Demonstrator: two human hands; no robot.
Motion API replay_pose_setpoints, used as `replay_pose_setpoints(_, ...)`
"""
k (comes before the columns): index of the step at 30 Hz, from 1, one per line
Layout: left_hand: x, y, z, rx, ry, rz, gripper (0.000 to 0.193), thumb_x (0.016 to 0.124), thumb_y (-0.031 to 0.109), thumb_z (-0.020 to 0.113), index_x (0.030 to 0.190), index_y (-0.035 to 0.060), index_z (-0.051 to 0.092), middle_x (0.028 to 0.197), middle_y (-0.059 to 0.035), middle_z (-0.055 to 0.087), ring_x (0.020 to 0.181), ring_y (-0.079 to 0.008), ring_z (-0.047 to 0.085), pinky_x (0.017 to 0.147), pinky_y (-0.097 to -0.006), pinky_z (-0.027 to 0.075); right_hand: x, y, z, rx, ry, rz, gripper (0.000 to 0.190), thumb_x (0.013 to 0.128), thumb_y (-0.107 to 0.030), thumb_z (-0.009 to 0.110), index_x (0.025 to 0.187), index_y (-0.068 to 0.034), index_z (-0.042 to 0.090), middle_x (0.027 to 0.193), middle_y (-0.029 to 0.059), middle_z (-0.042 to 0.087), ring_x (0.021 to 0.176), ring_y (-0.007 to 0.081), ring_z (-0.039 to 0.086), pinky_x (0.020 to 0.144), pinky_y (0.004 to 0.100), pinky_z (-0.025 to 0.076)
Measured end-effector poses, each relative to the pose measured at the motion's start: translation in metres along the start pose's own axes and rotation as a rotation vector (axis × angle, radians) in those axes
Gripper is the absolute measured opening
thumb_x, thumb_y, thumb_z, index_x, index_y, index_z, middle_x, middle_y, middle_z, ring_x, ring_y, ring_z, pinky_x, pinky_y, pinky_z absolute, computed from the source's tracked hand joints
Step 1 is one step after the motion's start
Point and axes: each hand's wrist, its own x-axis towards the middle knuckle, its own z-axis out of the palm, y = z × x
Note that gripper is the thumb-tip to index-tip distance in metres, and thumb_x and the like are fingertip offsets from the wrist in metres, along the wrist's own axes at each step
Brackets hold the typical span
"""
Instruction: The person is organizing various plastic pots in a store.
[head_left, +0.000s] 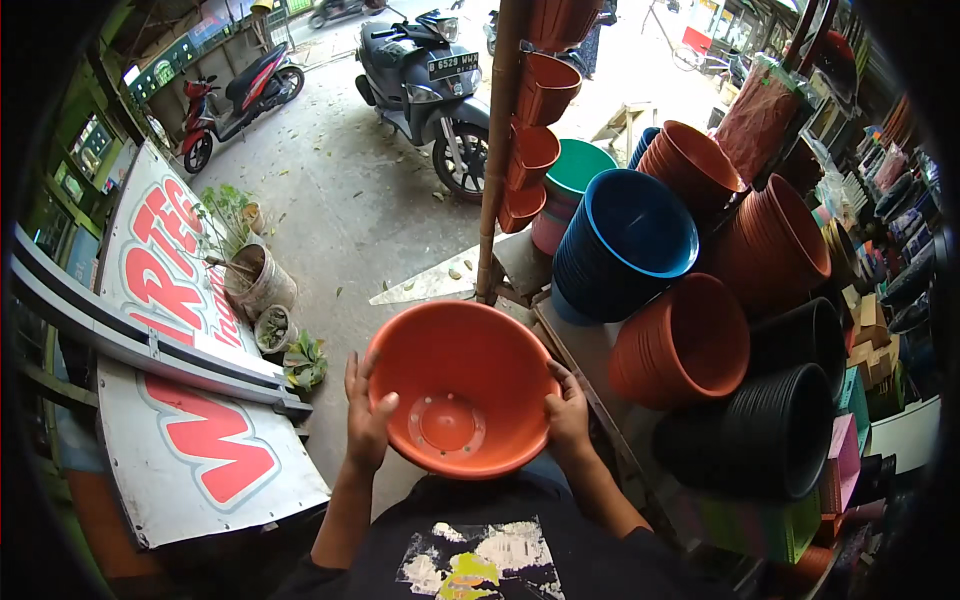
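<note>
An orange plastic plant pot is held up before my chest, its wide mouth facing me. Its round base shows inside, with a ring of small holes. My left hand presses on the pot's left side, thumb at the rim and fingers around the outside. On the opposite side my right hand grips the rim, its thumb bent against the edge. The fingertips behind the pot are partly hidden.
Stacks of blue pots, terracotta-coloured pots and black pots stand close on the right. A bamboo post rises ahead. Left are a lettered banner and potted plants. Motor scooters are parked beyond.
</note>
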Motion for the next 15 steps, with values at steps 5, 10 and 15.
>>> replay_pose_setpoints(5,0.005,0.043,-0.004,0.956,-0.684,0.400,0.068,0.075,0.057,0.074,0.126,0.0139,0.061,0.135,-0.0123,0.054,0.133,-0.0298,0.043,0.117,-0.0498,0.014,0.025,-0.010,-0.023,-0.024,0.080,0.142,0.062,0.072,0.014,0.044,0.134,0.007,0.045,0.117,0.0181,0.059,0.095,0.0227,0.064,0.079,0.0295,0.054)
replay_pose_setpoints(10,-0.001,-0.018,0.006,0.972,-1.006,0.403,0.030,0.073,0.037,0.078,0.092,0.0161,0.069,0.083,-0.0046,0.068,0.082,-0.0269,0.066,0.081,-0.0405,0.051,0.044,-0.017,-0.017,-0.063,0.069,0.148,0.058,0.077,0.010,0.047,0.135,0.007,0.045,0.118,0.0185,0.059,0.099,0.0233,0.063,0.085,0.0306,0.052)
replay_pose_setpoints(15,0.005,-0.047,0.008,0.645,-0.604,0.316,0.010,0.077,0.016,0.073,0.081,0.0085,0.068,0.074,-0.0105,0.065,0.069,-0.0304,0.064,0.060,-0.0382,0.050,0.049,-0.013,-0.012,0.230,0.066,0.066,0.056,0.094,-0.018,0.052,0.143,0.003,0.036,0.131,0.0143,0.055,0.119,0.0211,0.054,0.108,0.0360,0.037)
